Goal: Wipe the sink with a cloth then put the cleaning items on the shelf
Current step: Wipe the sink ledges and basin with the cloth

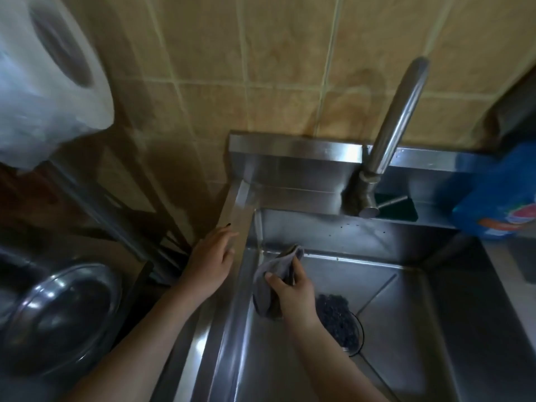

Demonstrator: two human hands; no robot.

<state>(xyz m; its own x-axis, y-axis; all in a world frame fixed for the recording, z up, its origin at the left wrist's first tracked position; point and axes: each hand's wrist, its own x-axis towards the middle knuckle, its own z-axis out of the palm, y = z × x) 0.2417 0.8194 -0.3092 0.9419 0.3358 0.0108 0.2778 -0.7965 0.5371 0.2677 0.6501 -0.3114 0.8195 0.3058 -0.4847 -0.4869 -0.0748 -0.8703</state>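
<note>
Surface: steel sink [435,314], faucet [391,120] behind it, tan tiled wall [261,53].
Task thing: grey cloth [269,282], crumpled, against the basin's back-left corner.
Grips: right grip [293,294] clamped round the cloth; left grip [211,262] fingers straight, at the sink's left rim.

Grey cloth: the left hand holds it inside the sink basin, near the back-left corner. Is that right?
Not quite: the hand is wrong. The head view shows the right hand holding the grey cloth inside the sink basin, near the back-left corner. The left hand lies open at the basin's left rim and holds nothing.
</note>
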